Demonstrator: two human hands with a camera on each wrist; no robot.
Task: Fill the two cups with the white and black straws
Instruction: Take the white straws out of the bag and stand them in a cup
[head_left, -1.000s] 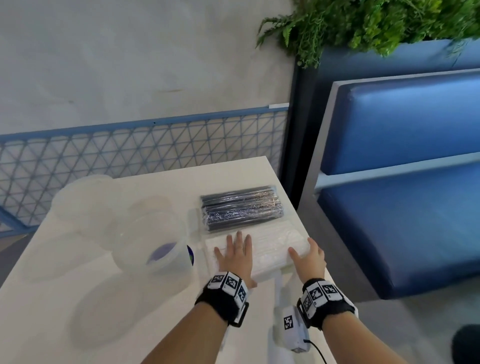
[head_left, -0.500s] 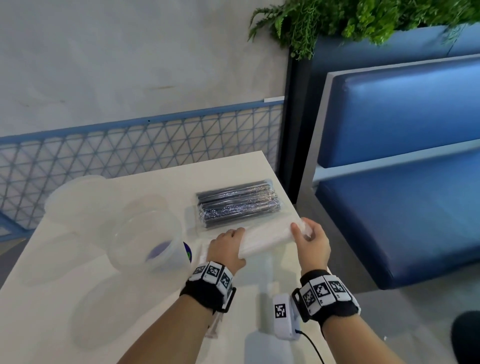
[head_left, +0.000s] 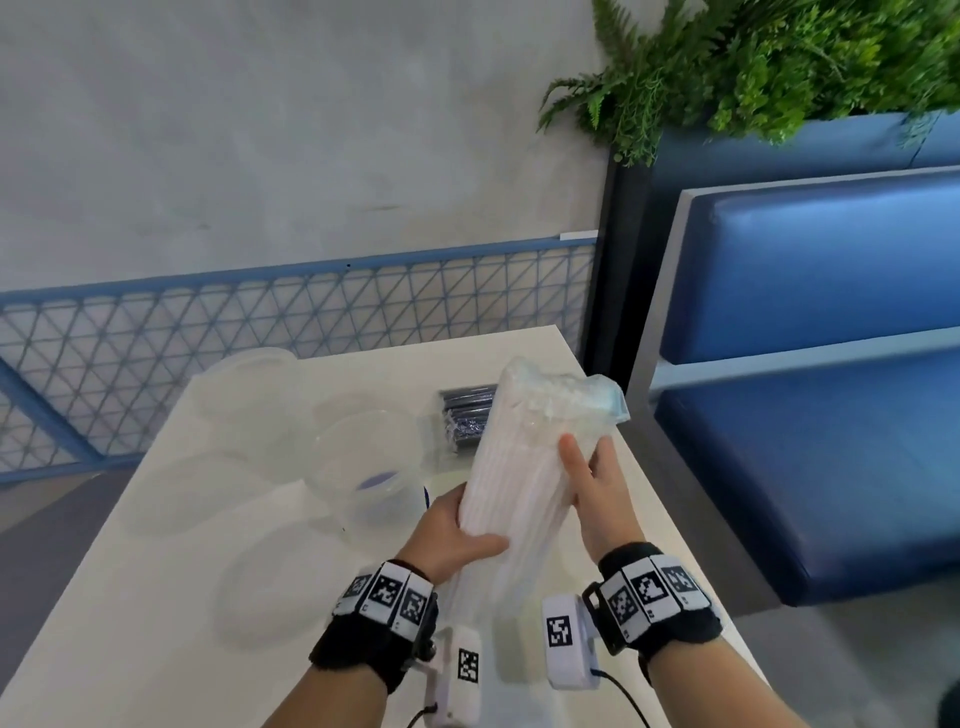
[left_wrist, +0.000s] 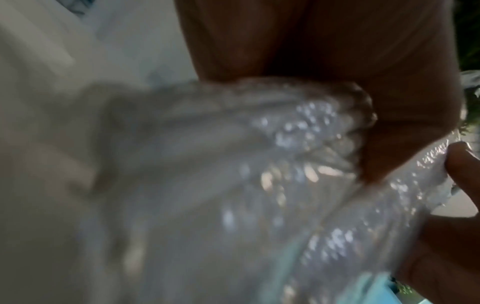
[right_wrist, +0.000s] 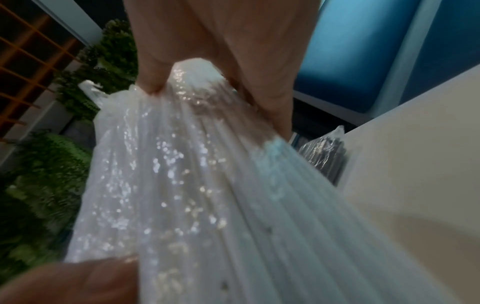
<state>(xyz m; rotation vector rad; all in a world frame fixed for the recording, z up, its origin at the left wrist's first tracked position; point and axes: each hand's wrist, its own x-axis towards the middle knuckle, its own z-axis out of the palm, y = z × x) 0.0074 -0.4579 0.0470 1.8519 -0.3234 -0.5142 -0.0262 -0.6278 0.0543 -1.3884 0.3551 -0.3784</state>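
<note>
A plastic-wrapped pack of white straws (head_left: 524, 457) stands nearly upright above the table, tilted a little away from me. My left hand (head_left: 462, 535) grips its lower part from the left, and my right hand (head_left: 592, 488) grips its middle from the right. Both wrist views show the shiny wrap (left_wrist: 259, 185) (right_wrist: 197, 185) close up, with fingers (right_wrist: 262, 78) curled round it. The pack of black straws (head_left: 465, 421) lies on the table behind, half hidden. A clear cup (head_left: 366, 467) stands left of the hands and a second clear cup (head_left: 244, 395) farther back left.
The white table (head_left: 156, 597) ends just right of my right hand, with a blue padded bench (head_left: 810, 415) beyond the gap. A blue mesh railing (head_left: 260, 317) runs behind the table. Green plants (head_left: 753, 57) hang at the upper right.
Both hands went from lying flat on the white straw pack to gripping it, then lifted it off the table and stood it nearly upright.
</note>
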